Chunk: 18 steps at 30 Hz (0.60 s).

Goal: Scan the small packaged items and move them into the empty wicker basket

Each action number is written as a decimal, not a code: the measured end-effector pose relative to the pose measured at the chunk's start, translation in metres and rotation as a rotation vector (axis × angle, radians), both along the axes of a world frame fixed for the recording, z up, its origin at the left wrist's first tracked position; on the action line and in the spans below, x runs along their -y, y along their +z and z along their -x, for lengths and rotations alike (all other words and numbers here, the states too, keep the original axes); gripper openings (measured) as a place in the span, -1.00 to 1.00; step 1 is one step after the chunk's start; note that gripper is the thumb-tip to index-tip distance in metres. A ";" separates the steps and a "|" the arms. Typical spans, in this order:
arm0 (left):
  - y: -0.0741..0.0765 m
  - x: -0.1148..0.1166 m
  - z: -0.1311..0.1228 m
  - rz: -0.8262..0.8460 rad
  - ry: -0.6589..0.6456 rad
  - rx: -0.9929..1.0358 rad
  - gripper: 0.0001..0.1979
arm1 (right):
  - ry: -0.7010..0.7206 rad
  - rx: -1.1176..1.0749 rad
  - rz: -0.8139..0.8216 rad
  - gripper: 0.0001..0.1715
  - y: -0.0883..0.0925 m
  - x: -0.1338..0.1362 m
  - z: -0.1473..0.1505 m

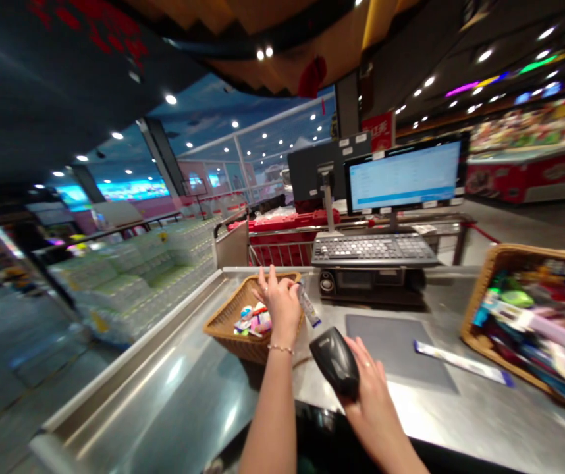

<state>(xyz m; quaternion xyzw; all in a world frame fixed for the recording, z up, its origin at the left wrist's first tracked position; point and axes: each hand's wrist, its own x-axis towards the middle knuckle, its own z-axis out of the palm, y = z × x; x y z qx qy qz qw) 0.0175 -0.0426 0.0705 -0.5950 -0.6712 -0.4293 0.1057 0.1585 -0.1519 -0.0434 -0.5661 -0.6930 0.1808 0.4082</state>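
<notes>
Barcode scanner (334, 362) in right grip (374, 401) (black)

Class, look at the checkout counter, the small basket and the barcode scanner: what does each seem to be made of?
The checkout counter looks like stainless steel, from its bright reflections. The small basket seems woven wicker, with brown plaited strands. The barcode scanner looks like dark moulded plastic, probably, from its smooth sheen.

Left hand (277, 306): you pinch a slim wrapped packet (309, 303) beside a small wicker basket (228, 322) | Right hand (372, 395): you grip a black handheld barcode scanner (334, 361) | Your steel checkout counter (164, 401) carries a gray mat (391, 349), a long flat packet (460, 362), and a larger wicker basket (480, 309) | Ahead: keyboard (374, 249), monitor (403, 176)
</notes>
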 end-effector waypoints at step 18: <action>-0.001 -0.002 0.037 -0.026 0.086 -0.012 -0.89 | 0.052 0.008 0.053 -0.25 0.008 0.001 0.028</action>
